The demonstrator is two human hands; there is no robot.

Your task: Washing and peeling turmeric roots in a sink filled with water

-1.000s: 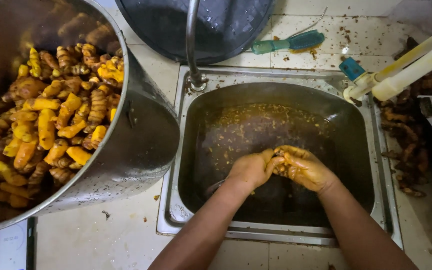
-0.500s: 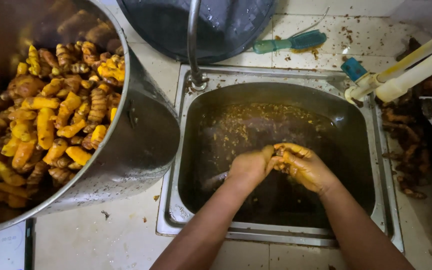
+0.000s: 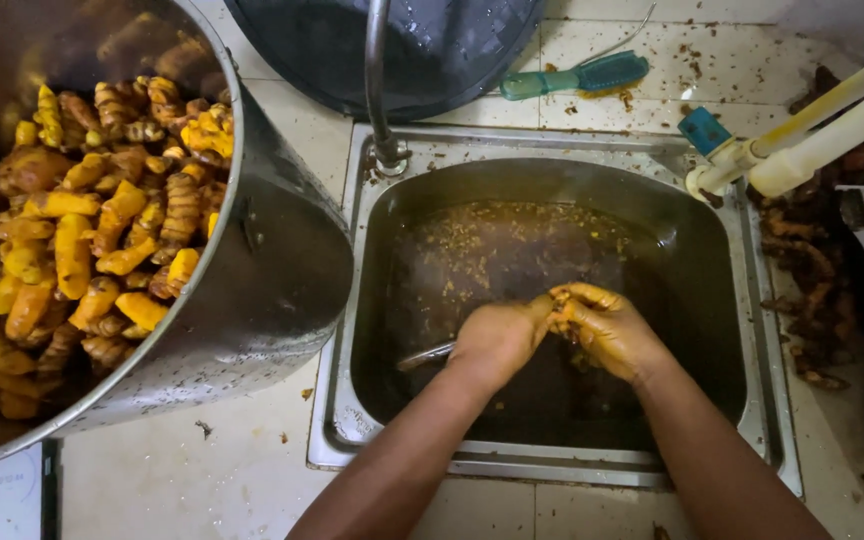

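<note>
Both of my hands are down in a steel sink (image 3: pixel 352 300) filled with murky brown water that carries yellow-brown flecks. My left hand (image 3: pixel 497 340) is closed, and a thin metal utensil (image 3: pixel 427 355) pokes out from under it to the left. My right hand (image 3: pixel 607 325), stained yellow, presses against the left one with its fingers curled around a small root piece, which is mostly hidden. To the left stands a big steel pot (image 3: pixel 272 290) heaped with yellow-orange turmeric roots (image 3: pixel 92 240).
A curved tap pipe (image 3: pixel 377 90) rises from the sink's back rim. Behind it lie a dark basin (image 3: pixel 422 50) and a teal brush (image 3: pixel 577 78) on the tiled counter. White pipes (image 3: pixel 812 130) cross the upper right, above a pile of brown roots (image 3: pixel 812 290).
My hands stay pressed together over the same spot in the sink, shifting only slightly against each other. The view has drifted a little.
</note>
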